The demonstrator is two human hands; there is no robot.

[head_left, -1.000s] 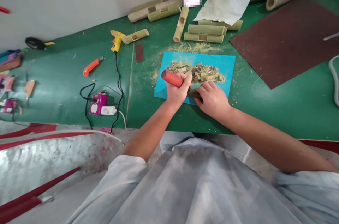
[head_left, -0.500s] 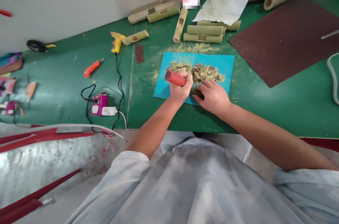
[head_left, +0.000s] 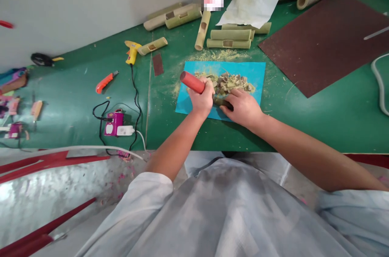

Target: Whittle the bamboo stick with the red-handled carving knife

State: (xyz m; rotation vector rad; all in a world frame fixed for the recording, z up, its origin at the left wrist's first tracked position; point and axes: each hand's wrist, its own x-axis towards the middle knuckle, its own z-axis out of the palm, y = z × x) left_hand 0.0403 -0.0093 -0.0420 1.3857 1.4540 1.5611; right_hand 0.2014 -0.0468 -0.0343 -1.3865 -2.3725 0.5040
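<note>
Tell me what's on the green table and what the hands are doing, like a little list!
Left hand: fingers wrapped around a red handle
Right hand: lying on a dark piece, grip unclear
Under hands: blue mat with a pile of bamboo chips
Behind: cut bamboo tubes
Left side: yellow glue gun, orange knife

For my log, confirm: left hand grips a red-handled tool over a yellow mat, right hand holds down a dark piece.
No: the head view shows a blue mat, not yellow. The left hand grips the red-handled tool over it; the right hand holds down the dark piece.
</note>
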